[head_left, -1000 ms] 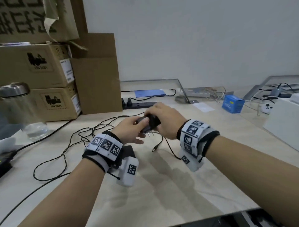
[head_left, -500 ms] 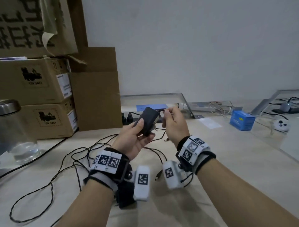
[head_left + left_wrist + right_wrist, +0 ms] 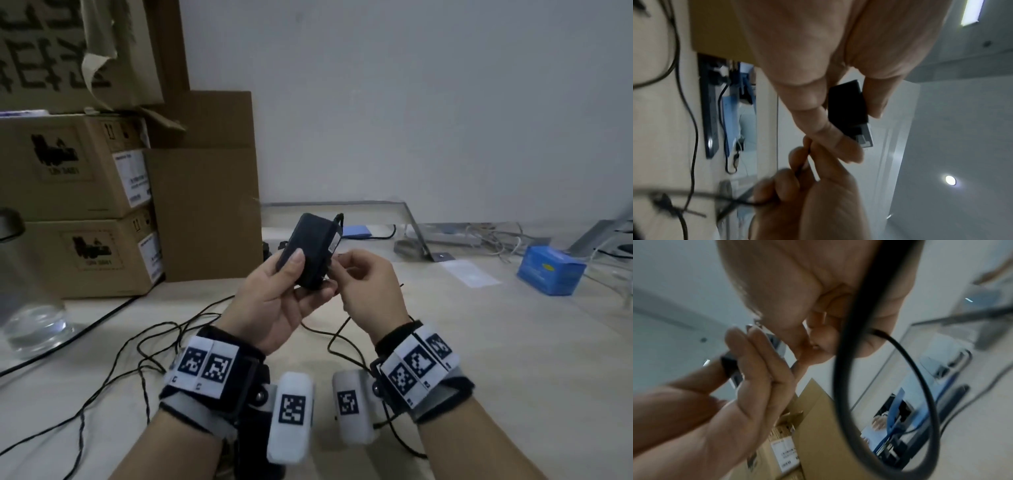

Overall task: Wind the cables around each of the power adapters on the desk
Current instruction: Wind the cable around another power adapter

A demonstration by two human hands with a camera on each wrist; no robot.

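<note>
Lifted higher off the desk point(image 3: 479, 342) than a second ago, the adapter point(image 3: 310, 251) sits gripped in the left hand point(image 3: 274, 308) while the right hand point(image 3: 368, 291) pinches its cable point(image 3: 337, 337) beside it, so winding looks about to start.

Adapter: black power adapter point(image 3: 310, 251), tilted upright in the left hand point(image 3: 277, 301).
Cable: thin black cable point(image 3: 844, 353), pinched beside it by the right hand point(image 3: 368, 291).

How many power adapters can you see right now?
1: the black power adapter, held up above the desk in the left hand. The right hand pinches its cable. Others may lie out of view.
</note>
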